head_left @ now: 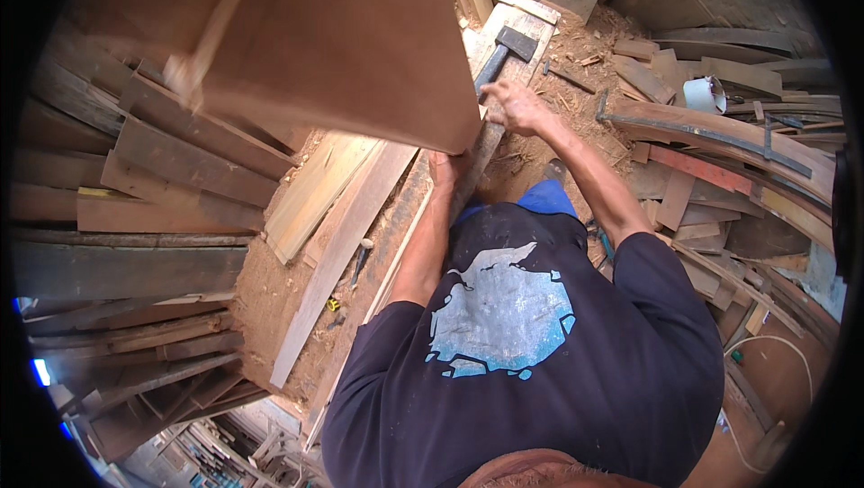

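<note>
A large brown wooden board [360, 38] rises close in front of me, blurred and filling the upper left. At its lower corner is my left hand [445, 167], its fingers mostly hidden behind the wood; it seems to grip that edge. My right hand [516, 108] is closed, fingers curled, just right of the same corner; what it holds, if anything, cannot be made out. Beyond it an axe [516, 42] with a dark handle lies on a narrow wooden bench [538, 24]. The handle's near end is beside my right fingers.
Planks [346, 254], a small dark-handled tool [361, 261] and a yellow item [334, 305] lie left of me. Boards [193, 160] lean along the left. Right of me are curved timbers [720, 131], a white cup-like container [704, 95] and sawdust [585, 65] on the ground.
</note>
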The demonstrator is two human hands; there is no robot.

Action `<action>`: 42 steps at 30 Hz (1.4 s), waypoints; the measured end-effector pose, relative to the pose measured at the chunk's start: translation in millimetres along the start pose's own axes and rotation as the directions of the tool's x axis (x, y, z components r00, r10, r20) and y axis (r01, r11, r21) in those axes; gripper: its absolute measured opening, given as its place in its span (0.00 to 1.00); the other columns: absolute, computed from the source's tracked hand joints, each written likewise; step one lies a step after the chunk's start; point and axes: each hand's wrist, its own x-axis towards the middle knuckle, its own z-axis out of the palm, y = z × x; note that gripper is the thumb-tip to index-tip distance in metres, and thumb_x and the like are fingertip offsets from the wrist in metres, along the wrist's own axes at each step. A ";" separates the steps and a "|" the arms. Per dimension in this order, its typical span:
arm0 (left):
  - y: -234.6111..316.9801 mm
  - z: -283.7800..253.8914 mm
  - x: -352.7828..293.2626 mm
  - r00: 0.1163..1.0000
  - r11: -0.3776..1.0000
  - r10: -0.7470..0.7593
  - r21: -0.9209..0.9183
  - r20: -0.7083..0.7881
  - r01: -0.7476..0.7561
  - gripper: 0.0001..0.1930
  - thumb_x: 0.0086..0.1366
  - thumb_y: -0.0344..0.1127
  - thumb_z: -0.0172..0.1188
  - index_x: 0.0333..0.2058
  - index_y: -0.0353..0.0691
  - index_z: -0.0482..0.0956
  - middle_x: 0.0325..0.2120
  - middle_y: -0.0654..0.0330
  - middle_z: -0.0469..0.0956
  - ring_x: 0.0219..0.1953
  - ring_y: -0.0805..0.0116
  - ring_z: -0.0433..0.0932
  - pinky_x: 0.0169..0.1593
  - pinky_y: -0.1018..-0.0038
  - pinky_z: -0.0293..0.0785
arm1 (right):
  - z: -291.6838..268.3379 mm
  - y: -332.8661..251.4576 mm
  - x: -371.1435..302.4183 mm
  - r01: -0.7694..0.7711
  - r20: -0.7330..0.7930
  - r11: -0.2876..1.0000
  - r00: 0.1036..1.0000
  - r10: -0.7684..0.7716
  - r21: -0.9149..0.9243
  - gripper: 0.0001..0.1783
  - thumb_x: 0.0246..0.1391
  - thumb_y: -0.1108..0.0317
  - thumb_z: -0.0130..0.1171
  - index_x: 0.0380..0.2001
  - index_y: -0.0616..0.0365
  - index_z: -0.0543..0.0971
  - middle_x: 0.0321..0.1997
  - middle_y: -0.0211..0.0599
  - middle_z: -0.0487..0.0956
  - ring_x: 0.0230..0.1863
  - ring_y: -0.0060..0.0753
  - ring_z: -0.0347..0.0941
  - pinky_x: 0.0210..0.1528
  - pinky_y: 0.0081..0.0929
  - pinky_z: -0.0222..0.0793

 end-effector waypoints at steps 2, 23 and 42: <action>-0.1 3.3 2.0 0.996 0.994 -0.041 -0.106 -0.079 0.033 0.11 0.55 0.29 0.65 0.39 0.42 0.85 0.35 0.49 0.85 0.38 0.47 0.83 0.41 0.57 0.79 | 33.0 19.8 13.2 0.141 0.026 0.984 0.990 -0.139 -0.107 0.38 0.55 0.57 0.70 0.69 0.41 0.69 0.71 0.46 0.66 0.69 0.53 0.63 0.71 0.51 0.62; -36.3 18.4 -12.7 0.985 0.993 -0.113 0.002 -0.133 0.114 0.11 0.56 0.31 0.64 0.39 0.43 0.86 0.34 0.51 0.85 0.37 0.48 0.83 0.42 0.57 0.78 | 75.5 46.3 70.1 0.376 0.073 0.909 0.927 -0.369 -0.178 0.24 0.60 0.68 0.55 0.61 0.44 0.76 0.58 0.39 0.78 0.60 0.49 0.72 0.62 0.46 0.68; -3.5 -2.3 -10.7 0.999 0.990 0.014 0.143 -0.051 -0.007 0.18 0.52 0.36 0.69 0.43 0.42 0.80 0.36 0.47 0.80 0.42 0.43 0.79 0.46 0.51 0.74 | -142.2 -129.9 -52.7 0.696 -0.560 0.252 0.701 -0.442 0.673 0.47 0.52 0.43 0.72 0.65 0.62 0.69 0.58 0.45 0.77 0.60 0.38 0.73 0.61 0.35 0.70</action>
